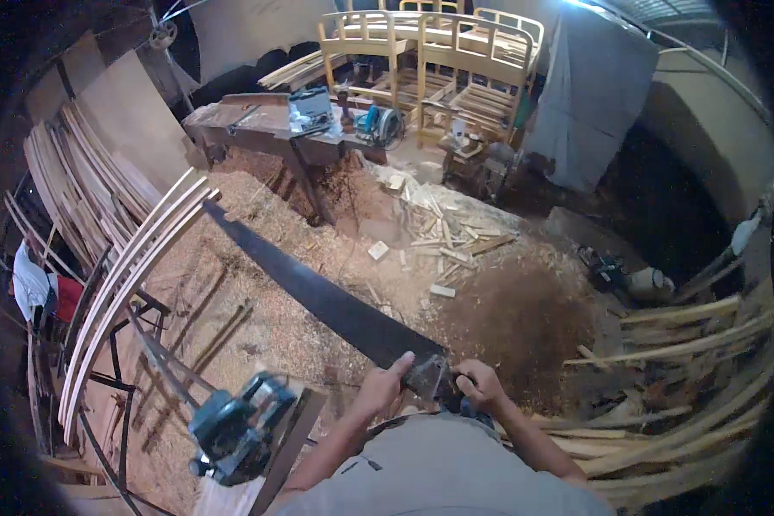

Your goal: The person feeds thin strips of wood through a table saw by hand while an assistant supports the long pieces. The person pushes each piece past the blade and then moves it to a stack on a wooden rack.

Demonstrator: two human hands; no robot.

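Observation:
A long handsaw [305, 288] points away from me toward the far left, its dark blade wide near my body and narrow at the tip. My left hand [383, 383] is closed on the heel of the blade, thumb laid along the top. At the handle end my right hand [479, 383] is closed, fingers curled around the grip, which they partly hide. The blade's tip overlaps the ends of several pale wooden strips [138, 249] on a metal stand; I cannot tell whether it touches them.
A green power planer [239, 426] sits on a board at lower left. Offcuts [447, 236] and sawdust cover the floor ahead. Beyond stands a workbench [241, 116] with a blue circular saw [377, 125], backed by wooden bed frames [473, 52]. Long planks [679, 439] lie at right.

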